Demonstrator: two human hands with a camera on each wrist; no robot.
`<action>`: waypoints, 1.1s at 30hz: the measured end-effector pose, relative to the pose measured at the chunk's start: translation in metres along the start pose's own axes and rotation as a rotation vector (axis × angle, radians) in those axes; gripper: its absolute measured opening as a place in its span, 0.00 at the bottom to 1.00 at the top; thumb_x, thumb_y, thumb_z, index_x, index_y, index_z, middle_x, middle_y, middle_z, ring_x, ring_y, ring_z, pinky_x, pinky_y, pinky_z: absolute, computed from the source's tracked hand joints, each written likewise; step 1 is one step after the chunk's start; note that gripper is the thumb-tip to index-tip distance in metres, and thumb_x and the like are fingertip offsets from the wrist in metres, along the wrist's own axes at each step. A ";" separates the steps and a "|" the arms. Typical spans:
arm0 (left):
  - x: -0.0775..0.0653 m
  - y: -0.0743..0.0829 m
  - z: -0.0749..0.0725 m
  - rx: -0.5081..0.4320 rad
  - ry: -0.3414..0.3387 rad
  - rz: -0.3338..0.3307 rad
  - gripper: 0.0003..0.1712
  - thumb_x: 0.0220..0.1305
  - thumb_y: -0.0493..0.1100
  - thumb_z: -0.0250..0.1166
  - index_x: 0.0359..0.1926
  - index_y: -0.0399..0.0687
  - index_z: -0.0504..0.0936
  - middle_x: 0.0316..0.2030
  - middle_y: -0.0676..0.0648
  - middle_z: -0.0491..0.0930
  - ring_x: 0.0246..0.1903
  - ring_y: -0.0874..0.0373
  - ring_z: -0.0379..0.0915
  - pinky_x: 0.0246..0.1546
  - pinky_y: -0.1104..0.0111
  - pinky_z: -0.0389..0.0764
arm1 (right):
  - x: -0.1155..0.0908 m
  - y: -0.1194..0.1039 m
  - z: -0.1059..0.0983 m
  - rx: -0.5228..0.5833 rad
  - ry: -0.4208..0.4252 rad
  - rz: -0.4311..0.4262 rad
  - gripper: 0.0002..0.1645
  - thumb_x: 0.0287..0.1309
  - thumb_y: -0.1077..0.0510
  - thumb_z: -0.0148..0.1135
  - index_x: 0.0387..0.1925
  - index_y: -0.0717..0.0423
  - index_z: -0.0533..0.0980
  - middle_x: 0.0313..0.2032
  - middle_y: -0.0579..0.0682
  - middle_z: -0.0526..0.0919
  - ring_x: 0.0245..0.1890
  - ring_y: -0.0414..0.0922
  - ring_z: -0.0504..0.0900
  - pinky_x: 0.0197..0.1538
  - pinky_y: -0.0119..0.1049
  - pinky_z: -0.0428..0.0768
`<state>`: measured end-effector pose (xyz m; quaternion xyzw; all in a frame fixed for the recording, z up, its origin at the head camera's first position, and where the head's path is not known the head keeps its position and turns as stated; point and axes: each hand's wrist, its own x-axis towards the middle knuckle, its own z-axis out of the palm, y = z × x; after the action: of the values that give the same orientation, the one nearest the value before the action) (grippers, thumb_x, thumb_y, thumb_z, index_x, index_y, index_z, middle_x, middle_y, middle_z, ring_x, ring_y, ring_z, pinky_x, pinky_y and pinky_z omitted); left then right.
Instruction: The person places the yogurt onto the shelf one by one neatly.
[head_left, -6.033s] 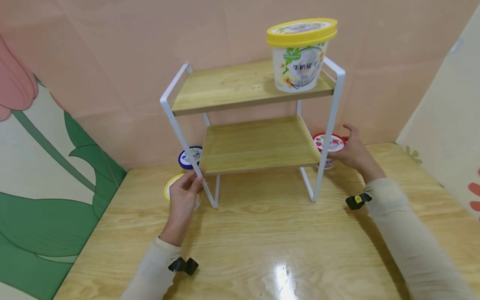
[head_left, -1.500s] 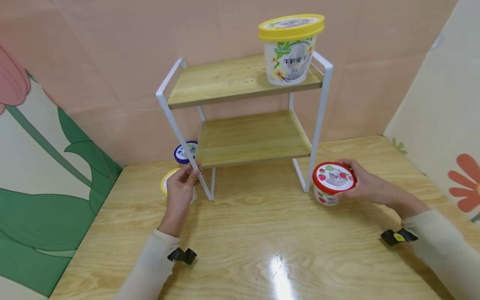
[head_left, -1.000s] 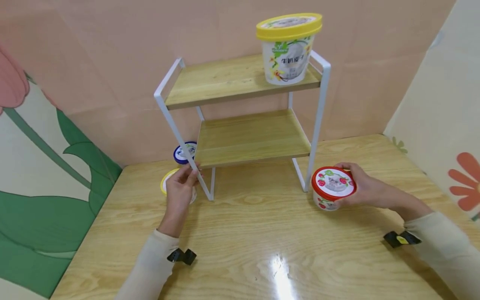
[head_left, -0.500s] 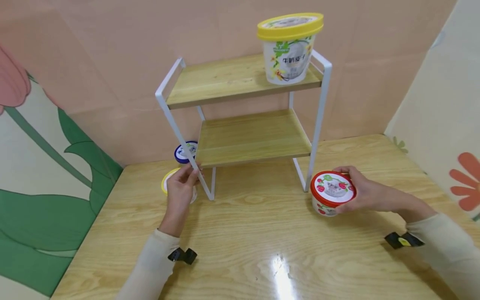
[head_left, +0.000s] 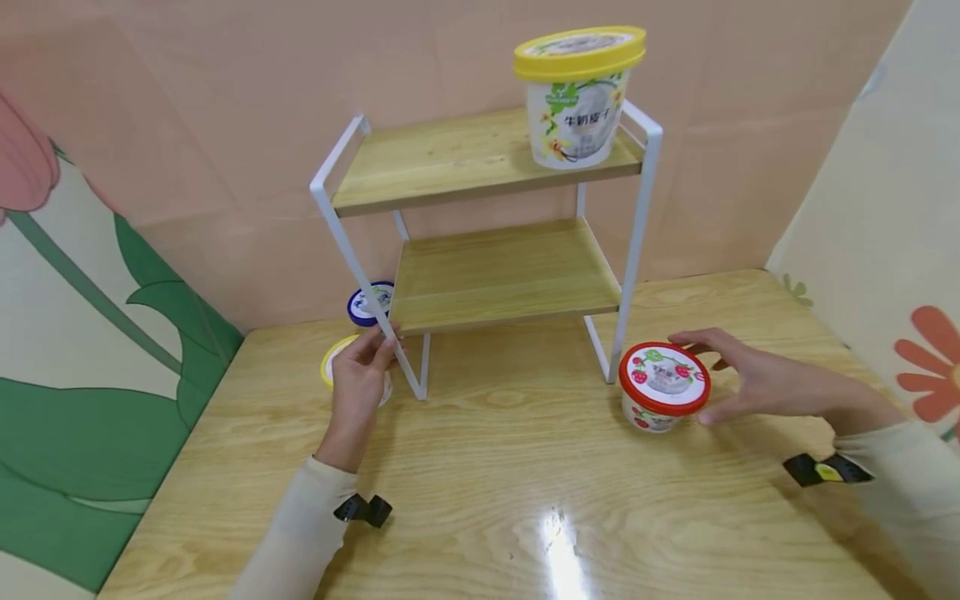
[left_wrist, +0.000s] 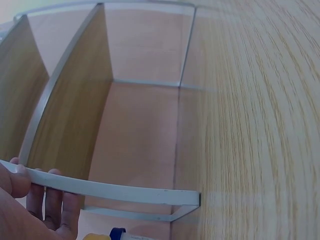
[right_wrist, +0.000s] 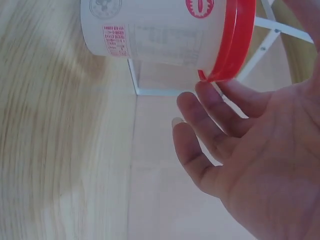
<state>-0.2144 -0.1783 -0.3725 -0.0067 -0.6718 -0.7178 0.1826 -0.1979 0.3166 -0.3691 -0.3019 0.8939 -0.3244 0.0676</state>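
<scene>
A two-tier rack with wooden boards and a white metal frame stands on the table. My left hand grips its front left post, thumb on one side and fingers on the other. To the right of the rack, a tub with a red lid and strawberry print stands upright on the table. Beside this tub is my right hand, thumb and fingers spread apart with nothing held. In the right wrist view its fingertips are right by the red lid.
A larger yellow-lidded tub stands on the top board's right end. Left of the rack are a blue-lidded tub and a smaller yellow-lidded tub, partly hidden by the post and left hand. A pink backdrop rises behind the table.
My right hand has brought the red-lidded tub forward from beside the rack's back right, then loosened its fingers and drawn slightly right. My left hand has stayed on the post.
</scene>
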 end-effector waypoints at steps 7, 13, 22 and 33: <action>-0.001 -0.002 -0.001 -0.001 -0.004 -0.009 0.15 0.68 0.31 0.61 0.53 0.25 0.80 0.26 0.61 0.84 0.31 0.63 0.83 0.35 0.73 0.84 | 0.004 0.001 0.004 0.012 0.021 0.014 0.53 0.46 0.57 0.79 0.71 0.51 0.60 0.59 0.48 0.71 0.54 0.25 0.69 0.48 0.31 0.78; -0.001 0.000 -0.001 0.019 0.001 -0.008 0.15 0.68 0.31 0.61 0.53 0.26 0.80 0.27 0.62 0.85 0.32 0.63 0.83 0.36 0.73 0.85 | 0.008 0.000 0.006 0.028 0.034 0.007 0.51 0.46 0.57 0.79 0.69 0.53 0.62 0.58 0.47 0.74 0.54 0.26 0.71 0.49 0.30 0.78; -0.001 0.001 -0.001 0.032 -0.005 -0.006 0.15 0.68 0.32 0.61 0.54 0.27 0.80 0.27 0.62 0.85 0.31 0.63 0.83 0.36 0.73 0.84 | 0.011 -0.008 0.011 0.071 0.034 0.030 0.50 0.45 0.56 0.80 0.67 0.55 0.63 0.56 0.48 0.76 0.50 0.28 0.75 0.48 0.29 0.80; 0.000 0.000 -0.001 0.023 -0.006 -0.009 0.15 0.68 0.31 0.61 0.54 0.27 0.80 0.27 0.62 0.84 0.31 0.63 0.83 0.36 0.73 0.85 | 0.016 -0.018 0.020 0.105 0.023 0.071 0.51 0.45 0.54 0.80 0.68 0.55 0.63 0.58 0.51 0.77 0.50 0.29 0.75 0.47 0.30 0.81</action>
<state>-0.2143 -0.1790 -0.3722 -0.0035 -0.6805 -0.7110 0.1773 -0.1954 0.2856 -0.3721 -0.2622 0.8865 -0.3718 0.0847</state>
